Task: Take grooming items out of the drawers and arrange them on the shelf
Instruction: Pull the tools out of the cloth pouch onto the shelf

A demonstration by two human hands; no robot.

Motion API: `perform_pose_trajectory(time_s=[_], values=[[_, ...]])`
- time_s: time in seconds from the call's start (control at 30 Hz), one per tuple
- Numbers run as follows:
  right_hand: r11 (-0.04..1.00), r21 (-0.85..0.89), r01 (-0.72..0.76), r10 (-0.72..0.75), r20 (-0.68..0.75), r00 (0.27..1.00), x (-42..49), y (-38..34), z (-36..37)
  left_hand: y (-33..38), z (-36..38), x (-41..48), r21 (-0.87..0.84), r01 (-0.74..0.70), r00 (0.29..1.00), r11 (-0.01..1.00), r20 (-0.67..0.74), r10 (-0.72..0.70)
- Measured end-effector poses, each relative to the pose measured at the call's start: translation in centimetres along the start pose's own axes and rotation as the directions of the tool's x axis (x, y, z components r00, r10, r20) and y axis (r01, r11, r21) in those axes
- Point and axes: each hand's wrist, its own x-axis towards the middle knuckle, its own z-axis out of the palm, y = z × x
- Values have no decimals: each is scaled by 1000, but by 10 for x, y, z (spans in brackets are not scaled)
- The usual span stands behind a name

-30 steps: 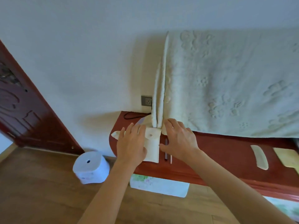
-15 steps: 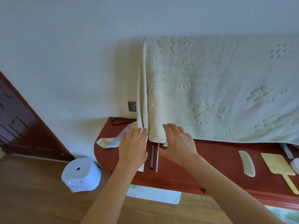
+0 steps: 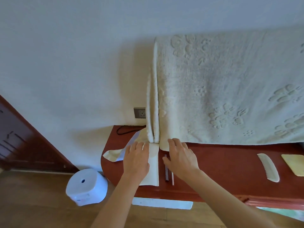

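Red-brown shelf (image 3: 222, 162) across lower frame, below hanging towel (image 3: 230, 88). Left hand (image 3: 136, 160) flat, fingers straight, pressing cream cloth (image 3: 153, 167) at centre. Right hand (image 3: 181, 159) spread just beside, touching two thin sticks (image 3: 166, 174). Comb (image 3: 268, 167) at lower right.

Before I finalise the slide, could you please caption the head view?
Left hand flat on a folded cream cloth, right hand beside two thin sticks, on a red shelf with a comb.

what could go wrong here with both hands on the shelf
1. The two thin sticks lie loose beside the right hand, ends near the front edge of the shelf; a nudge may roll them off.
2. The folded cloth under the left hand reaches that edge and could slide off.
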Motion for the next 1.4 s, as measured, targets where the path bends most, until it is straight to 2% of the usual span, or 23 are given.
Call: perform_pose_trajectory(time_s=[0.2, 0.43, 0.57, 0.83, 1.0, 1.2, 1.33, 1.4], values=[[981, 62, -186, 179, 111, 978, 22, -28, 39, -36, 27, 29, -34, -129, 991, 991, 38, 131], [914, 123, -386, 352, 233, 907, 36, -60, 93, -63, 64, 55, -92, -309, 951, 947, -66, 303], [870, 123, -478, 430, 285, 857, 42, -77, 116, -70, 83, 66, -124, -377, 926, 918, -32, 376], [827, 39, -561, 537, 239, 809, 50, -90, 133, -79, 105, 84, -218, -477, 875, 851, -30, 483], [814, -2, -581, 569, 204, 797, 51, -94, 142, -82, 108, 93, -252, -562, 824, 788, -94, 558], [778, 130, -614, 586, 202, 785, 47, -87, 143, -84, 118, 95, -445, -455, 874, 771, -55, 483], [771, 203, -603, 584, 150, 798, 41, -90, 144, -85, 117, 85, -510, -404, 904, 760, -94, 418], [773, 210, -599, 584, 136, 801, 40, -91, 144, -87, 107, 81, -604, -267, 956, 751, -67, 286]])
